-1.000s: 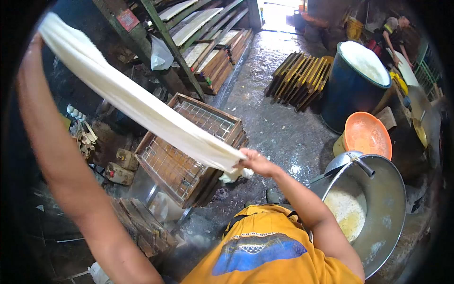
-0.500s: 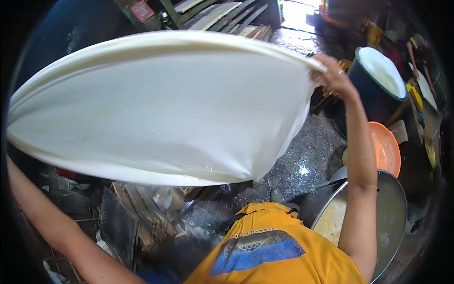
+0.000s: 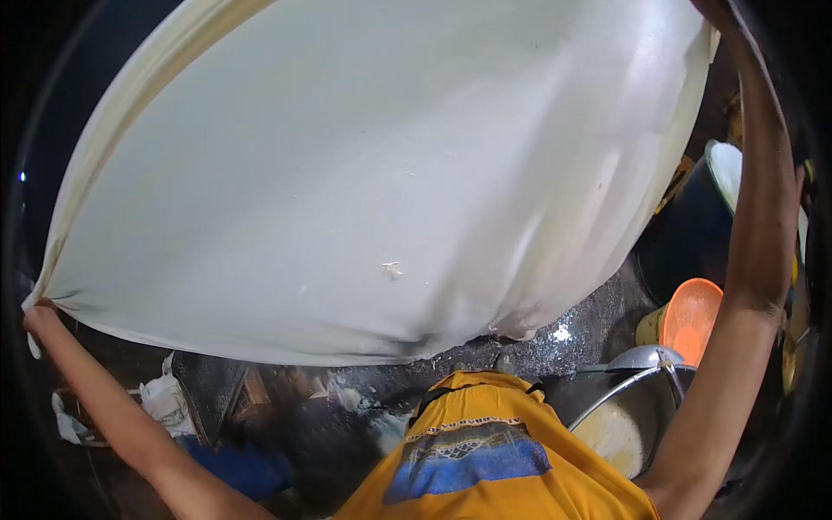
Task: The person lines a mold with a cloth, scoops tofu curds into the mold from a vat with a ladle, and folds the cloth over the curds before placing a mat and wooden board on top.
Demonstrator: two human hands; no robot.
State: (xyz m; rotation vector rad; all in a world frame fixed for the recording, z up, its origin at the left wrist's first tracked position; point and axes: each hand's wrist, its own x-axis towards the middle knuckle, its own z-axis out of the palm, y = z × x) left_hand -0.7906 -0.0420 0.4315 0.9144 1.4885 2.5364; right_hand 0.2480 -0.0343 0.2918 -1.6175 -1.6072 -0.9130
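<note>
A large white cloth [image 3: 373, 182] is spread between my raised arms and fills most of the upper view. It billows outward, with small pale bits stuck to its surface. At the far left, my left hand [image 3: 36, 314] is closed on a gathered corner, and a short end hangs below the fingers. My right hand [image 3: 716, 12] grips the opposite corner at the top right, partly cut off by the picture's edge. The cloth's lower edge sags in front of my yellow shirt, above the wet floor.
To the right stand a metal pot [image 3: 620, 433] with pale residue, a large metal ladle [image 3: 646, 357] at its rim, an orange basin [image 3: 693, 321] and a dark drum [image 3: 689, 230] with white contents. A white bag [image 3: 166, 403] lies at lower left; the floor [image 3: 598, 303] is wet.
Both hands have moved: my right up and outward, my left into view at the left edge. The cloth has risen and opened wider, covering the racks seen before.
</note>
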